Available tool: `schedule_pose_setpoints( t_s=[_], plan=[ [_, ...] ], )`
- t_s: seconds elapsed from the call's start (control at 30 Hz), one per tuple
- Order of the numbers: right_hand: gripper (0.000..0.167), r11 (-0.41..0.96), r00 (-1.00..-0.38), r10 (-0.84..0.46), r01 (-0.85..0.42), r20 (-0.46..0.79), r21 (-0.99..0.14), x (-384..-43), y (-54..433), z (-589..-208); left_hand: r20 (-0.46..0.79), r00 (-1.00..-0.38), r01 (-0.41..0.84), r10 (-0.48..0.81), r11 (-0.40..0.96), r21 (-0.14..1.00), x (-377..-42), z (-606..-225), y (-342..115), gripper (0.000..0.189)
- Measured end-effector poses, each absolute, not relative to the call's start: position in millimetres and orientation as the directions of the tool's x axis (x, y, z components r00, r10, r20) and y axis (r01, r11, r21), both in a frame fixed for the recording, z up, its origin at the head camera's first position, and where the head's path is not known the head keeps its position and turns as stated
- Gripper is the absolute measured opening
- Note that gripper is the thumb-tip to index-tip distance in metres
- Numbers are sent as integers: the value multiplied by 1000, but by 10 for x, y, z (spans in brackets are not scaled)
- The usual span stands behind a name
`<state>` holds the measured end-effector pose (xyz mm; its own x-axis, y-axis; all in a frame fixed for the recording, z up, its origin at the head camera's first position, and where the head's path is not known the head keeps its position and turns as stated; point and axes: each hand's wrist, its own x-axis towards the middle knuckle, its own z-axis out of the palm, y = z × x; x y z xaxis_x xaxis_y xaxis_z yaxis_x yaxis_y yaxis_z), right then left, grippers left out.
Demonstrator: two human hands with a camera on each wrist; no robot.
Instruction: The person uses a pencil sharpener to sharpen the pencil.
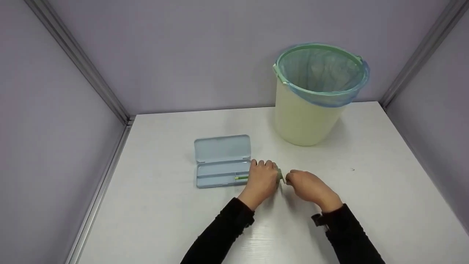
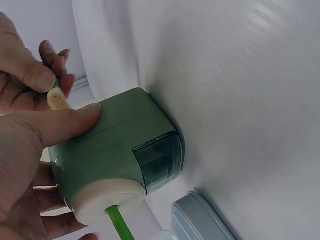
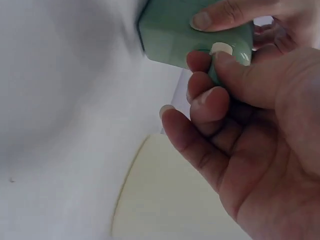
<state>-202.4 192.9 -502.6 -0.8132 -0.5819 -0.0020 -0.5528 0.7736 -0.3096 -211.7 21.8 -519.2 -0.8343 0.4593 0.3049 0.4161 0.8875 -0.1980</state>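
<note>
My left hand grips a green pencil sharpener with a dark see-through drawer and a cream front ring. A green pencil sticks out of that ring; in the head view the pencil reaches left over the pencil case. Just right of the sharpener, my right hand pinches the crank handle between thumb and fingers. The light blue pencil case lies with its lid raised, left of and partly behind my left hand. Most of the sharpener is hidden by my left hand in the head view.
A pale yellow bin with a green rim and a blue liner bag stands at the back right of the white table. Grey panels enclose the table at the back and sides. A small dark speck lies to the right.
</note>
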Motion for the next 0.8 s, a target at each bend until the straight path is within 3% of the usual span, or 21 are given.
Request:
schedule_pose_setpoints(
  t_s=[0.47, 0.8],
  plan=[
    [7, 774, -824, -558, -559, 96, -298, -2137, 1960, -4916, 327, -815, 448, 478, 878, -167, -2123, -5233, 197, 22],
    [12, 783, -828, -553, -554, 90, -283, -2326, 1964, -4878, 277, -816, 471, 507, 862, -189, -2103, -5216, 229, 30]
  ],
)
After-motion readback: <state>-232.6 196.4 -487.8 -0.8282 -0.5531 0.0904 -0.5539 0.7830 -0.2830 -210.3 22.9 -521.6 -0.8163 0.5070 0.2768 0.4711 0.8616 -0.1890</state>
